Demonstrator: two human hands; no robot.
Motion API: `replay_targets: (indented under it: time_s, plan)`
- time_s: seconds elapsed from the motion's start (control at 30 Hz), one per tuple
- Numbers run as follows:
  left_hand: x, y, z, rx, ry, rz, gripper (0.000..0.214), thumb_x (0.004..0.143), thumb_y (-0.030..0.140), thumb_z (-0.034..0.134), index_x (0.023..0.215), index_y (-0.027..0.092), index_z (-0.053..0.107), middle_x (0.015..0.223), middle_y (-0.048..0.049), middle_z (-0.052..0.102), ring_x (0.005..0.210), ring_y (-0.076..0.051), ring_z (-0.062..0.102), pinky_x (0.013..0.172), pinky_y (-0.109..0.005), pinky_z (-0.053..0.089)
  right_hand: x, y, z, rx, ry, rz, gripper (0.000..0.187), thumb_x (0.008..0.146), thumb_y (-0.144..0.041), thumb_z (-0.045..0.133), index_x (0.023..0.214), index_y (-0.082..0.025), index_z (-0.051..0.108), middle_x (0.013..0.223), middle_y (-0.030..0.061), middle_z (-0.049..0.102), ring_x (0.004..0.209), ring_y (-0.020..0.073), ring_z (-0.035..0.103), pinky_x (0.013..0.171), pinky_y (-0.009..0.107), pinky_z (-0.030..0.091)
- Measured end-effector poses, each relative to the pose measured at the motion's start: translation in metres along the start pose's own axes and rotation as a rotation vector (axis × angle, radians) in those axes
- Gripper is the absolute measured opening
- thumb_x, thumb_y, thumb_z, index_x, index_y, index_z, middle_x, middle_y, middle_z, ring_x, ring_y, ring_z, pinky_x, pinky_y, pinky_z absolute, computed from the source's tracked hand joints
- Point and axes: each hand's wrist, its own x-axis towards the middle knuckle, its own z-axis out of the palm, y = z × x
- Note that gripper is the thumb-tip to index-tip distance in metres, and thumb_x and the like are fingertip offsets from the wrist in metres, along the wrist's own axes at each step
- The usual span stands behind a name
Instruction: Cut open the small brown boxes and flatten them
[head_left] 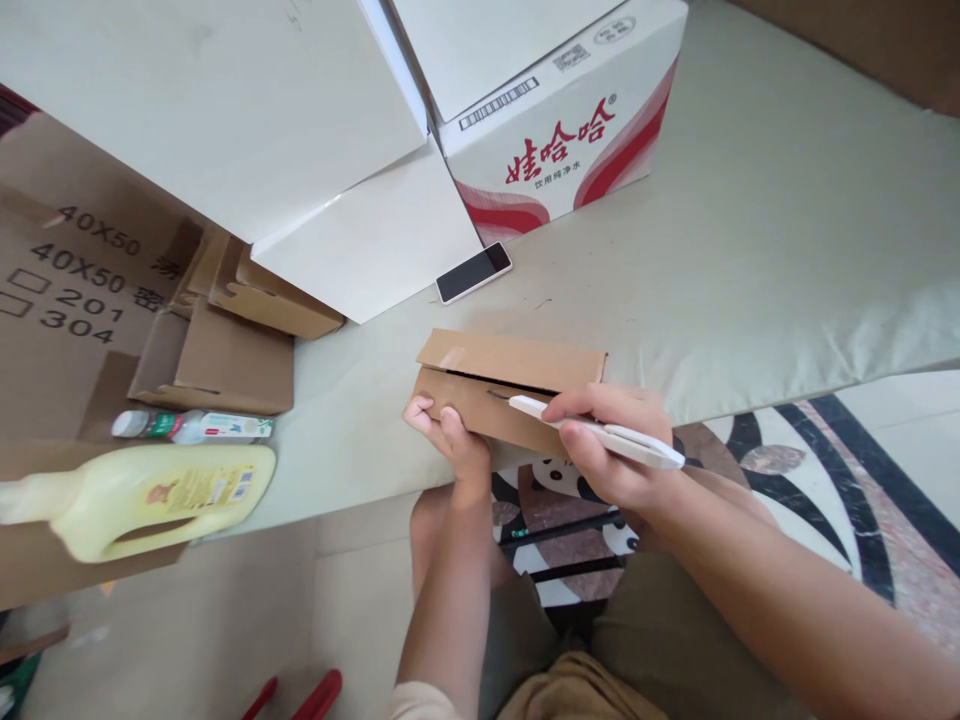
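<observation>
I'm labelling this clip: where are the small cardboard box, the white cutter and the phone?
small cardboard box (517, 362), head view, on its top flap.
white cutter (637, 446), head view, on the handle behind the fingers.
phone (474, 272), head view, on its dark screen.

White carton (637, 70): 娃哈哈, 饮用纯净水. Brown cardboard (75, 285): 40X50, 201, 304.

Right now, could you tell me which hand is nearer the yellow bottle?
Left. The left hand grips the cardboard box, right of the yellow bottle; the right hand, holding a white cutter, lies farther right.
</observation>
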Motion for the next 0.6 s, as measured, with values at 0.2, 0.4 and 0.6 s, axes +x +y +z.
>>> replay_targets:
  time_s: [0.2, 0.4, 0.6]
  plan:
    - [-0.0007, -0.0028, 0.0005, -0.066, 0.018, 0.004, 0.026, 0.092, 0.046, 0.043, 0.104, 0.028, 0.029, 0.101, -0.0019, 0.037, 0.091, -0.018, 0.044, 0.083, -0.034, 0.041, 0.0013, -0.0005, 0.0021, 0.032, 0.019, -0.020, 0.017, 0.089, -0.024, 0.053, 0.075, -0.023, 0.064, 0.055, -0.0034, 0.064, 0.044, 0.0094, 0.054, 0.046, 0.022, 0.040]
    - [0.0010, -0.0027, 0.0017, -0.095, 0.031, 0.008, 0.024, 0.090, 0.041, 0.046, 0.103, 0.028, 0.029, 0.100, -0.0016, 0.038, 0.090, -0.018, 0.044, 0.083, -0.035, 0.040, 0.0011, -0.0013, 0.0015, 0.027, 0.013, -0.009, 0.017, 0.089, -0.023, 0.053, 0.076, -0.023, 0.064, 0.056, -0.0033, 0.064, 0.045, 0.0101, 0.055, 0.047, 0.022, 0.041]
    - [0.0022, -0.0005, 0.0012, -0.093, 0.015, -0.007, 0.024, 0.090, 0.039, 0.047, 0.102, 0.028, 0.030, 0.098, -0.0010, 0.037, 0.088, -0.017, 0.044, 0.081, -0.033, 0.040, 0.0011, 0.0008, 0.0038, 0.042, 0.035, -0.035, 0.015, 0.089, -0.021, 0.053, 0.077, -0.024, 0.063, 0.055, -0.0045, 0.063, 0.045, 0.0096, 0.055, 0.047, 0.022, 0.042]
